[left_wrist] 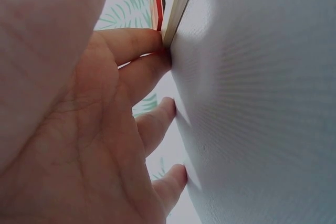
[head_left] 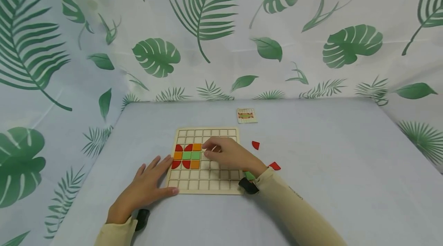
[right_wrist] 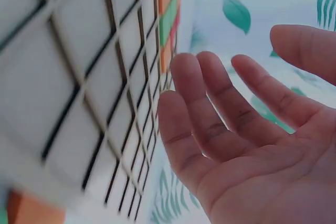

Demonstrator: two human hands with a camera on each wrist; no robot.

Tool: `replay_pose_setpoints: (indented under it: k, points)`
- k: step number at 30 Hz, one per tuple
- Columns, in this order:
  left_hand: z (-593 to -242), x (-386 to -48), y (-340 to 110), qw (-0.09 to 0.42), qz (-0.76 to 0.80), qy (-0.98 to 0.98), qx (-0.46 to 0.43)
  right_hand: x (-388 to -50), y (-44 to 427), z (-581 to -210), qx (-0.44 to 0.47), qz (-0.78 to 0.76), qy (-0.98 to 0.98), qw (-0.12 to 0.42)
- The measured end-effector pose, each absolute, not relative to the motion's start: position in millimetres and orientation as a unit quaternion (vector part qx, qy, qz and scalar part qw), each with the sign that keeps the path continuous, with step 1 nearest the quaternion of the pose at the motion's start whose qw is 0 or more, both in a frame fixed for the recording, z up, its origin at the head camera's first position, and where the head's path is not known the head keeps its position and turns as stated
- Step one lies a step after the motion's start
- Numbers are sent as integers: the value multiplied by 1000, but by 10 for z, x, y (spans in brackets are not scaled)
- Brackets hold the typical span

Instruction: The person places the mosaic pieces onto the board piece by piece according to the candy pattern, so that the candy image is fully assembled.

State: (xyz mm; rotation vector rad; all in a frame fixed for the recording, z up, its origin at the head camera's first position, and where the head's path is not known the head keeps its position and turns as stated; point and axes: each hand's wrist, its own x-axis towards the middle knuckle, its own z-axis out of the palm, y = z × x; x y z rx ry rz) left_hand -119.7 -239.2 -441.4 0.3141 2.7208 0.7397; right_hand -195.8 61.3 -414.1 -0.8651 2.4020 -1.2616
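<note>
Head view: the wooden grid board [head_left: 207, 185] lies flat on the table [head_left: 328, 150] before you. Three orange squares [head_left: 195, 164], two green squares [head_left: 191, 155] and four red quarter-circle pieces [head_left: 186, 164] fill a three-by-three block of compartments at its left side. The green squares sit side by side in the middle row, with an orange square at their left; the upper and lower rows each run red, red, orange.

Your left hand [head_left: 147, 186] is at the board's left side, its grip wide, with fingers spread and the thumb at the near left corner. Left wrist view confirms two fingertips against the board's side edge and two others resting on the table.

Your right hand [head_left: 230, 155] is over the board, just right of the filled block. Its grip is wide: right wrist view shows loosely curved fingers, thumb well apart. Whether the fingertips touch the grid, you cannot tell from these views.

Right of the board lie two loose red pieces [head_left: 255, 145], and a loose green piece [head_left: 249, 175] partly hidden by your right wrist. Behind the board's far right corner, note a pattern card [head_left: 247, 115]. Leaf-printed cloth [head_left: 221, 65] stands behind the table.
</note>
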Motion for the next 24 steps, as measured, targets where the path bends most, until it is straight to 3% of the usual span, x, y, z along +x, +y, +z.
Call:
replay_pose_setpoints:
  k: [24]
  points:
    - [-4407, -1176, -2378, 145, 250, 950, 117, -2071, 1471, -4031, -269, -425, 852, 143]
